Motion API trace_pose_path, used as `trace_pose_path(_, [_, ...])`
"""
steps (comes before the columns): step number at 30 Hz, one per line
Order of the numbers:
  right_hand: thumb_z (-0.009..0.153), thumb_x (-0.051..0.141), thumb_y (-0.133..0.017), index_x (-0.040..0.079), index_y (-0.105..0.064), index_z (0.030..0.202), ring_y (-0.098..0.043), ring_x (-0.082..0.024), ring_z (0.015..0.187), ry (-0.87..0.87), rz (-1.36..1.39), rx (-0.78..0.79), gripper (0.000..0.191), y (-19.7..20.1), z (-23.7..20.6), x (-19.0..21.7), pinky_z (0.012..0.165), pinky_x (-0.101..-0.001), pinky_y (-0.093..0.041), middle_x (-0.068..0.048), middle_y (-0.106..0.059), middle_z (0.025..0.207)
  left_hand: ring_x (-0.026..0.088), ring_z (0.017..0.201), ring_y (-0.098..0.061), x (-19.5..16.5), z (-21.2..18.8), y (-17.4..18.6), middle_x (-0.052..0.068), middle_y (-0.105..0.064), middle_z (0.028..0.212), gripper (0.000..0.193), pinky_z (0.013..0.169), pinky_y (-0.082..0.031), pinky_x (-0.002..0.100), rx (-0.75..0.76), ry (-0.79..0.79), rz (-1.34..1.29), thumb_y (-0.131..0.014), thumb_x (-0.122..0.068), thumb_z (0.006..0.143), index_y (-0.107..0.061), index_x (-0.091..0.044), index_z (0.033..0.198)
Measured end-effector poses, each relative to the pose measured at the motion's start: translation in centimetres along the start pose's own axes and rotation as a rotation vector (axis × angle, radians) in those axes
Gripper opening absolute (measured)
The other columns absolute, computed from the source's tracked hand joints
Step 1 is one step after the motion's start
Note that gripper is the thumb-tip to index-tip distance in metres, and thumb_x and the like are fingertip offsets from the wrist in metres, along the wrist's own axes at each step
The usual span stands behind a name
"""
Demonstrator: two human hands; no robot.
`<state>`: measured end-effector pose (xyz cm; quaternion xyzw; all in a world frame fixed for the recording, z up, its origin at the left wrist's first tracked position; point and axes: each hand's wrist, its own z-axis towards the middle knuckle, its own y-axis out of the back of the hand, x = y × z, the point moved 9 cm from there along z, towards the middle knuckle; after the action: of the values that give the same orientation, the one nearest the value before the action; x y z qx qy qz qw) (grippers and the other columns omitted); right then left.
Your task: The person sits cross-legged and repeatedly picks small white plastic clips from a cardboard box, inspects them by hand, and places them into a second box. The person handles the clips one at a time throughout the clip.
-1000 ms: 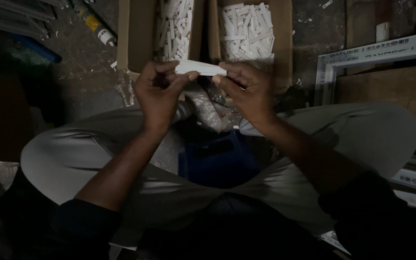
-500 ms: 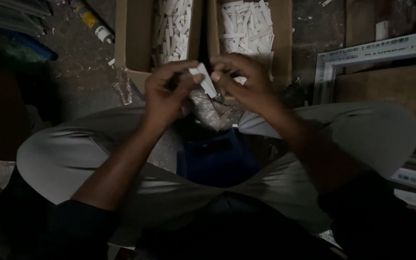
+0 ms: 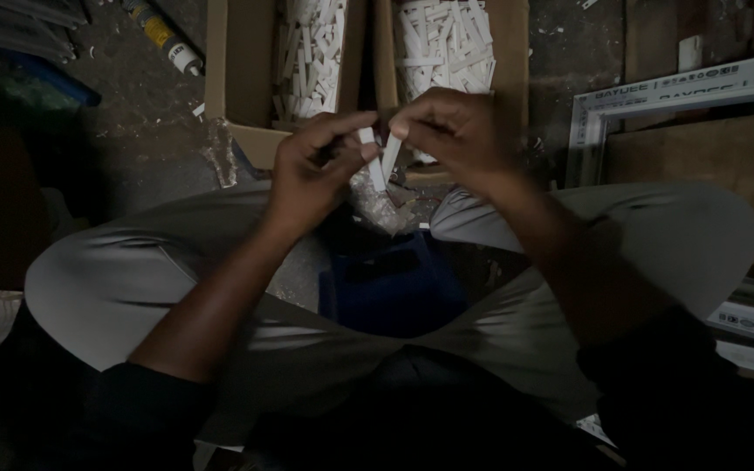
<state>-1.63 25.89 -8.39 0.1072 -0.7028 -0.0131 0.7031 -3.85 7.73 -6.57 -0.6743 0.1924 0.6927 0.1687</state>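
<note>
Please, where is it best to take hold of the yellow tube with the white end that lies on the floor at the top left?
Probably around the middle of the yellow tube, coming from above with fingers across its width. It lies flat and slanted on the grey floor, its long sides free, beside the brown cardboard box.

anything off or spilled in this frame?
Mostly tidy. White strips sit jumbled in two cardboard boxes, and small white scraps litter the floor near a tube lying on its side. Left hand and right hand hold small white pieces.
</note>
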Motion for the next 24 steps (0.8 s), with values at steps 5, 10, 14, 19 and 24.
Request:
trace_pose_path(5, [0.105,0.016,-0.07,0.004,-0.072,0.105,-0.071,-0.013,0.073,-0.04,0.137,-0.147,0.012,2.6,0.4,0.4,0.066,-0.0281,-0.061,-0.008,-0.074,0.089,0.01,0.097,-0.064,-0.5,0.2,1.0,0.003,-0.067,0.106,0.029,0.085,-0.055,0.025,-0.046,-0.01,0.059,-0.078,-0.009,0.099,-0.071,-0.006,0.127])
trace_pose_path(10, [0.103,0.017,-0.07,0.001,-0.071,0.111,-0.073,-0.015,0.076,-0.138,0.192,-0.382,0.018,7.6,-0.2,0.2,0.07,-0.0298,-0.064,-0.009,-0.075,0.09,0.007,0.082,-0.069,1.1,0.4,2.6,0.002,-0.072,0.096,0.024,0.07,-0.058,0.022,-0.162,0.044,-0.044,-0.084,-0.008,0.093,-0.073,-0.004,0.114])
trace_pose_path(14, [0.104,0.025,-0.073,0.002,-0.069,0.119,-0.073,-0.016,0.082,-0.035,0.299,-0.504,0.028,11.2,-0.9,0.7,0.075,-0.0302,-0.063,-0.007,-0.073,0.095,0.006,0.077,-0.064,1.4,0.2,2.7,0.001,-0.07,0.089,0.018,0.066,-0.052,0.021,-0.159,-0.004,-0.149,-0.086,-0.005,0.094,-0.071,-0.004,0.106])
trace_pose_path(19, [0.109,0.037,-0.071,0.004,-0.067,0.121,-0.068,-0.015,0.085,0.048,0.229,-0.606,0.035,13.7,-2.1,1.1,0.07,-0.0278,-0.055,-0.003,-0.067,0.101,0.005,0.078,-0.064,1.6,0.1,3.0,0.0,-0.069,0.09,0.017,0.066,-0.052,0.02,-0.179,0.022,-0.123,-0.085,-0.005,0.094,-0.072,-0.005,0.105])
trace_pose_path(24, [0.101,0.034,-0.07,0.013,-0.059,0.124,-0.067,-0.012,0.102,0.124,0.145,-0.67,0.033,13.6,-2.0,1.3,0.075,-0.0278,-0.058,-0.002,-0.063,0.119,0.005,0.081,-0.065,1.8,0.1,3.0,-0.001,-0.07,0.091,0.021,0.069,-0.055,0.02,-0.19,0.015,-0.027,-0.086,-0.007,0.093,-0.072,-0.005,0.109])
